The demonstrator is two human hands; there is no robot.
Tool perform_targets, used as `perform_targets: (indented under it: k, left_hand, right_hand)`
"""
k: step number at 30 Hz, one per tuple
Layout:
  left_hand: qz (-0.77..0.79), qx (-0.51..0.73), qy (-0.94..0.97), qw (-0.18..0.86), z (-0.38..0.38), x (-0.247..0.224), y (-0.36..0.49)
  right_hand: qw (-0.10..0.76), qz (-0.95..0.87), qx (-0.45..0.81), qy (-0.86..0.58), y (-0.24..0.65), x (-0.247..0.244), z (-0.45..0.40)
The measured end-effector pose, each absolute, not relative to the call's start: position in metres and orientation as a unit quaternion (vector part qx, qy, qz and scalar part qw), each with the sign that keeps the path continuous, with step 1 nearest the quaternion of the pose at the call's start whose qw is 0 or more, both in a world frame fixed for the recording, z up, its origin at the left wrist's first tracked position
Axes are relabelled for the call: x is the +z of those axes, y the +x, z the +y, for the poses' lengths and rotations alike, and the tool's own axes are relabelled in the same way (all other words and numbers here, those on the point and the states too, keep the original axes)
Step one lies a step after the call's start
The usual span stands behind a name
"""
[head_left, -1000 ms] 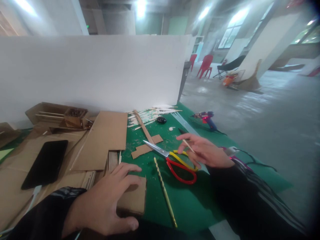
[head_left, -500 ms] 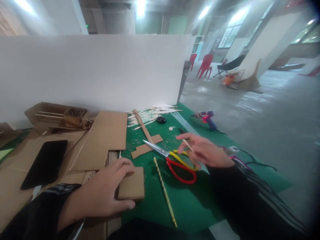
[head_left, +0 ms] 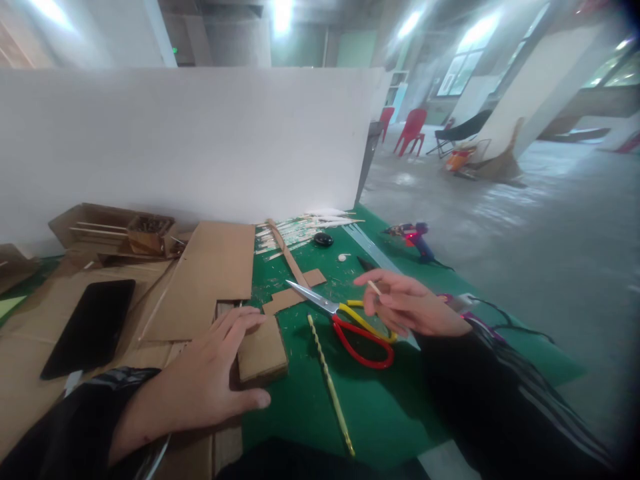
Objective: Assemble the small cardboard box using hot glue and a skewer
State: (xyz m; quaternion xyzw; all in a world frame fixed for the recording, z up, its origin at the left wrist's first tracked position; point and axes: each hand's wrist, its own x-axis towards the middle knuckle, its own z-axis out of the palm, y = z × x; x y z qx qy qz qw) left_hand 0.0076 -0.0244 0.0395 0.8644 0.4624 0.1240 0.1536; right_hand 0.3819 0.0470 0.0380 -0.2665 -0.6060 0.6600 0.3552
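My left hand (head_left: 207,373) is beside a small, flat cardboard box (head_left: 263,350) on the green mat. Its fingers are stretched along the box's far left edge, while the thumb lies spread apart from the near side. A short thin wooden stick (head_left: 373,287) is pinched in my right hand (head_left: 403,303), above the scissors' handles. The scissors (head_left: 363,340), with one red and one yellow handle, lie with blades pointing up and left. Between the box and the scissors is a twisted yellow-green rod (head_left: 327,380).
Cardboard sheets (head_left: 210,267) and a black phone (head_left: 90,327) lie on the left. Cotton-tipped sticks (head_left: 295,233) and a black round object (head_left: 323,239) are at the back. A glue gun (head_left: 415,239) stands near the table's right edge. A white panel (head_left: 185,140) rises behind.
The cardboard box has turned and shifted slightly away from me. My left thumb has come away from its near side. In my right hand, less of the stick shows.
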Motion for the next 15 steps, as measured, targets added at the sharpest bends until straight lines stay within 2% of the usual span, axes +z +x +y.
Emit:
perform_targets:
  k: [9,15]
  left_hand:
    - [0.49,0.182,0.839,0.152,-0.027,0.093,0.006]
    - [0.419,0.197,0.863,0.202,-0.019,0.117,0.037]
  right_hand:
    - [0.382,-0.518,0.746,-0.172,0.338,0.073,0.014]
    - [0.333,-0.48,0.803,-0.12,0.299,0.094,0.01]
